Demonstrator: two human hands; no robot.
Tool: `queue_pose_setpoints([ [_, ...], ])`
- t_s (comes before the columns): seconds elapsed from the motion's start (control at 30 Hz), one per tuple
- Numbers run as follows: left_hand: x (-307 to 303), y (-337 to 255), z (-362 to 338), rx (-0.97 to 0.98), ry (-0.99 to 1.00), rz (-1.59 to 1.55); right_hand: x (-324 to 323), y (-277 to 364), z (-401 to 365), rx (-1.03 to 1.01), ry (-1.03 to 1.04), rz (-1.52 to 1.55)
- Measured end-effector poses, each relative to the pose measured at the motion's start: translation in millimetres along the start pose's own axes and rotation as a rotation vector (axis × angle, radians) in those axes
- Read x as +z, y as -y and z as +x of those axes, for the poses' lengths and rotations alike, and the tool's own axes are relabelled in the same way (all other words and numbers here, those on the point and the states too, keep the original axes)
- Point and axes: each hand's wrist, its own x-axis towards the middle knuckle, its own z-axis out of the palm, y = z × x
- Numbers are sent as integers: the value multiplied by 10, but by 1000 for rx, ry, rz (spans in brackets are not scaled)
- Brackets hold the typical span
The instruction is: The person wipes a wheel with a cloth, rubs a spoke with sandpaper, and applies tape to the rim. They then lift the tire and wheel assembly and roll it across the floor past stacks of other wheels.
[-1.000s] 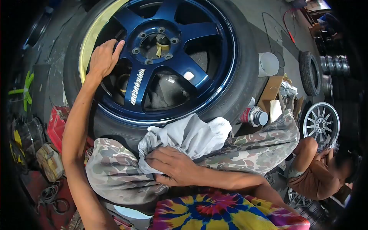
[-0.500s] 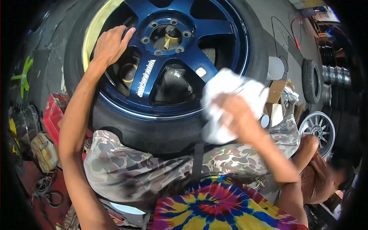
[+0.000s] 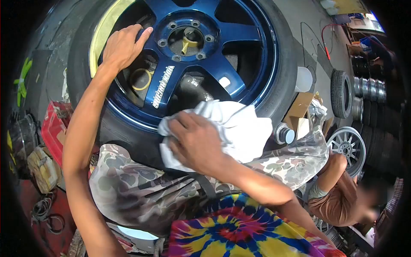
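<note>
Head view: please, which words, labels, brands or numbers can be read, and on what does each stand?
"VOLK RACING": white letters on a spoke of the blue wheel.
Any marks on the tyre or the can: too small or blurred to read.

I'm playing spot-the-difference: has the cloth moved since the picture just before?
Yes. Against the wheel, the cloth has gone left and slightly down in the view, nearer the spoke with white letters.
</note>
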Motion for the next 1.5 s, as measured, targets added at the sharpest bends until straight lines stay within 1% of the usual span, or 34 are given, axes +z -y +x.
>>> queue_pose_setpoints([
  [0.1,91,104,10,47,-35,-29,109,8,47,-66,-25,52],
  [0.17,70,77,4,24,1,-29,-96,-225,-131,-157,-57,71],
  [0.23,105,116,-4,63,-47,-10,-477,-794,-336,-165,56,-54],
  [0.27,54,88,1,67,-19,-26,-741,-1096,-353,-200,43,-157],
  [0.33,75,84,-22,68,-39,-8,-1330,-1529,-147,-198,180,-323],
  [0.37,87,100,-17,85,-62,7,-1485,-1784,-32,-199,149,-466],
  [0.4,123,146,-5,92,-36,-20,-1623,-1857,144,-200,170,-670],
  [0.43,117,151,0,100,-20,-13,-1715,-1854,295,-204,188,-875],
  [0.5,147,163,-33,120,-85,1,-1594,-1786,183,-209,198,-776],
  [0.53,160,168,-32,149,-119,15,-1444,-1657,53,-194,211,-688],
  [0.6,142,142,-48,126,-100,30,-1228,-1101,-166,-107,224,-471],
  [0.63,139,132,-37,119,-78,40,-1197,-969,-165,-39,272,-271],
  [0.67,159,129,-33,133,-120,43,-1183,-906,-138,98,207,-86],
  [0.7,140,128,-28,129,-96,31,-1156,-882,-100,237,143,103],
  [0.73,134,123,-21,125,-89,22,-1150,-927,-12,119,-5,-31],
  [0.77,132,115,-29,117,-81,11,-1043,-913,40,93,-98,-139],
  [0.83,169,116,-23,121,-115,22,-802,-1013,-8,-128,13,-601],
  [0.87,169,120,-24,122,-116,21,-768,-1071,84,-90,46,-534],
  [0.9,140,99,-22,98,-84,25,-730,-1163,236,-121,0,-509],
  [0.97,138,88,-28,103,-98,30,-651,-1231,666,-158,-58,-509],
  [1.0,123,81,-30,104,-103,37,-539,-1232,843,-128,-47,-489],
  [1.03,112,93,-28,108,-90,27,-408,-1067,910,-82,-42,-464],
  [1.1,84,107,-38,111,-99,3,-218,-804,727,-253,-47,-418],
  [1.13,80,99,-50,91,-75,20,-201,-803,633,-309,-58,-359],
  [1.23,115,99,-31,85,-83,-5,-419,-881,721,-247,-9,-288],
  [1.27,130,94,-34,86,-99,8,-354,-883,806,-253,-52,-360],
  [1.3,115,92,-32,87,-101,10,-247,-820,886,-192,-84,-352],
  [1.37,91,75,-31,65,-56,13,-59,-547,871,-150,-83,-232],
  [1.43,105,104,-32,67,-55,0,58,-216,541,-123,38,-127],
  [1.5,135,80,0,76,-54,-7,65,-130,277,-353,141,-155],
])
